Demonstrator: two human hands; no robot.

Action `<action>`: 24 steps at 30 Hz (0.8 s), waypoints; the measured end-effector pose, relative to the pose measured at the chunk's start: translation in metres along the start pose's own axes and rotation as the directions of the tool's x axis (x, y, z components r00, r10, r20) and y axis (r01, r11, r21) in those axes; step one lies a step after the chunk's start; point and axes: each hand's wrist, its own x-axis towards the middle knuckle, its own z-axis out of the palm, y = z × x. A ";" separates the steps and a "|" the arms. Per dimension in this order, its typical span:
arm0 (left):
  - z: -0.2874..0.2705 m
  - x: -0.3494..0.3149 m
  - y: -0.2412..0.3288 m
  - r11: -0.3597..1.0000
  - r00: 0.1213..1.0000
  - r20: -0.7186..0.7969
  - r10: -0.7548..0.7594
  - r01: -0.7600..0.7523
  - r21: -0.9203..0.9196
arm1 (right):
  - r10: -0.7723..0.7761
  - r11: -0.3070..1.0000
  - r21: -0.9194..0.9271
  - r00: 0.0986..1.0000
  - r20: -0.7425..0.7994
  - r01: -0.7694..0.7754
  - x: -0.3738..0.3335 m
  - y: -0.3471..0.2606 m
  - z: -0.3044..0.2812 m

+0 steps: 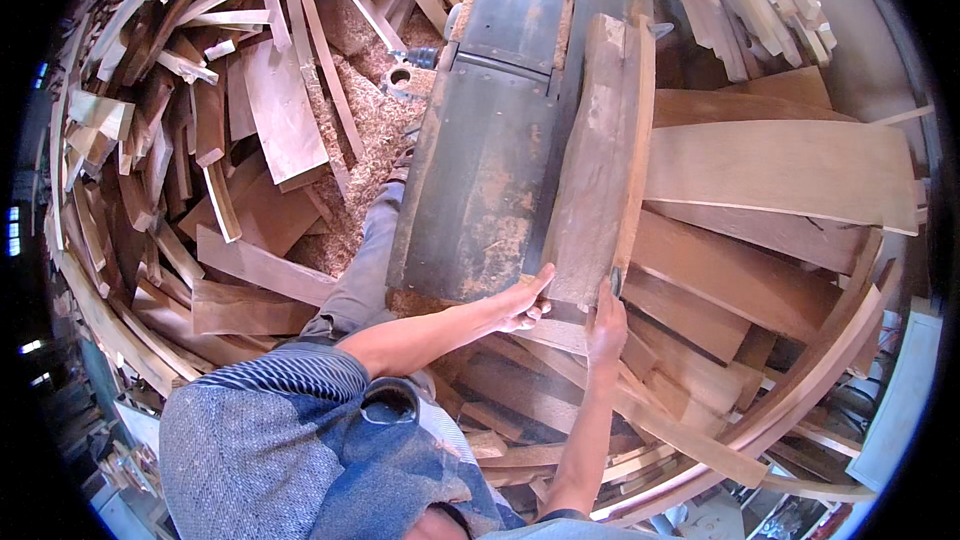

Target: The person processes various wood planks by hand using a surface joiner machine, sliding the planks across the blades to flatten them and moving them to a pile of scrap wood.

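A long rough wooden board [590,170] lies lengthwise along the right side of a dark metal jointer bed [460,210]. Its face is greyish brown, and a paler edge runs down its right side. My left hand [522,302] is closed at the left corner of the board's near end, thumb up and fingers curled below. At the right corner of that same end, my right hand [606,325] grips the board's edge, its fingers partly hidden. Beyond a narrow slot across the machine is the far metal table [515,0].
Offcuts [285,110] and wood shavings [370,130] pile up left of the machine. Wide planks [780,170] fan out on the right, with more boards [520,380] under my arms. Long strips [745,0] lean at the far right. My leg [365,260] stands beside the machine's left side.
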 end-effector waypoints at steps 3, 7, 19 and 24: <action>0.012 -0.009 0.009 0.998 0.997 -0.053 0.055 -0.055 0.005 | -0.028 1.000 0.000 1.000 -0.010 0.028 0.005 0.006 0.004; 0.012 -0.005 0.019 0.999 0.996 -0.067 0.051 -0.051 0.005 | -0.090 0.996 -0.031 0.994 -0.056 0.088 0.016 0.013 0.008; 0.013 0.014 0.065 0.993 0.992 -0.057 0.114 -0.113 0.015 | -0.144 0.990 -0.027 0.978 -0.151 0.142 0.061 0.031 0.028; 0.017 0.019 0.088 0.992 0.990 -0.054 0.128 -0.127 0.021 | -0.137 0.990 -0.035 0.983 -0.126 0.134 0.084 0.033 0.028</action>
